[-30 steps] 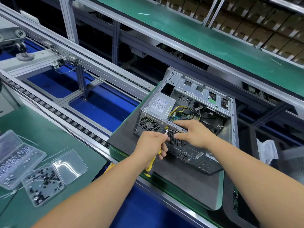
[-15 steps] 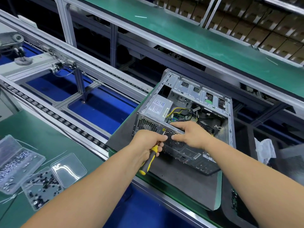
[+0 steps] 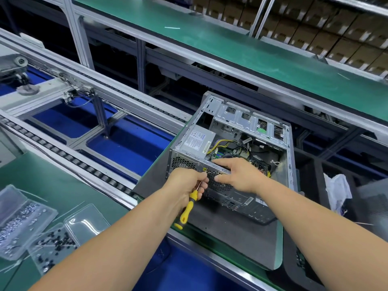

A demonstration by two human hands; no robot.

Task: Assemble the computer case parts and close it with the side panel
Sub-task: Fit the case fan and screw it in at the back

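Note:
An open grey computer case (image 3: 287, 148) lies on its side on a dark mat (image 3: 237, 234), its inside with power supply (image 3: 198, 141) and cables showing. My left hand (image 3: 185, 183) grips a yellow-handled screwdriver (image 3: 188, 208), the shaft pointing up at the case's rear edge near a small screw. My right hand (image 3: 237, 175) rests on the rear top edge of the case, fingers straight along the rim, thumb against the perforated rear panel. No side panel can be made out.
Clear plastic boxes of silver screws (image 3: 19, 219) and black screws (image 3: 52, 246) lie on the green bench at lower left. Roller conveyor rails (image 3: 69, 158) run past on the left. A white bag (image 3: 338, 192) lies to the right. A green shelf (image 3: 231, 45) runs behind.
The screwdriver handle has slid lower out of my left hand and its tip stays at the case's rear edge. My right hand stays on the rim.

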